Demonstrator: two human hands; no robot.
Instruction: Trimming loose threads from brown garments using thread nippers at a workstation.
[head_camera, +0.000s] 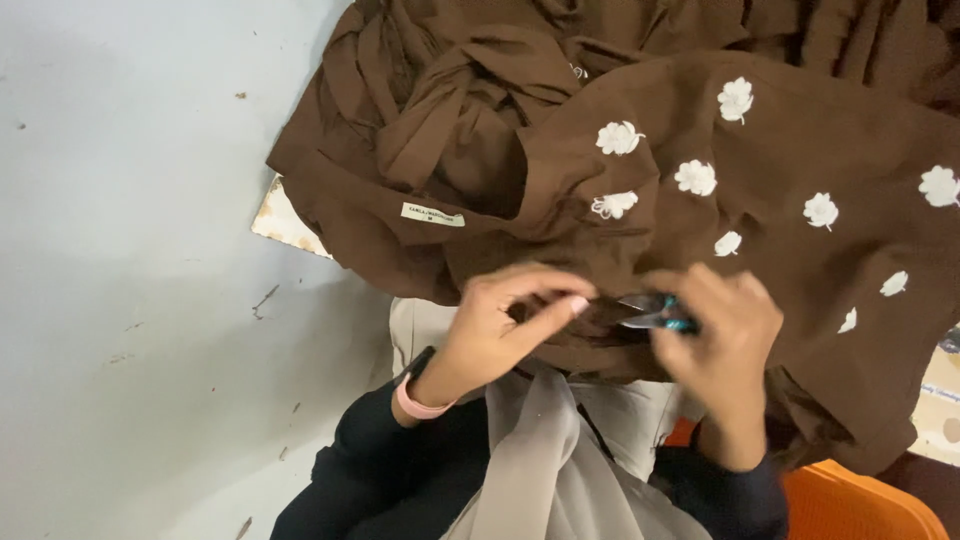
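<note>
Pale grey floor (130, 200) carries heaped brown garment (780, 150); scattered thread scraps (265, 298) lie on floor.

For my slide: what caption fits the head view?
Left hand pinches brown flowered cloth; right hand holds small snips.

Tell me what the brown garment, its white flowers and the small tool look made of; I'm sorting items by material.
Brown garment: soft woven cloth, matte, likely cotton; it folds and creases loosely. White flowers: apparently embroidered thread, slightly raised with fuzzy edges. Small tool in the right hand: shiny silvery blades, probably metal, with a teal grip, perhaps plastic; mostly hidden. The left hand pinches the cloth beside it.
</note>
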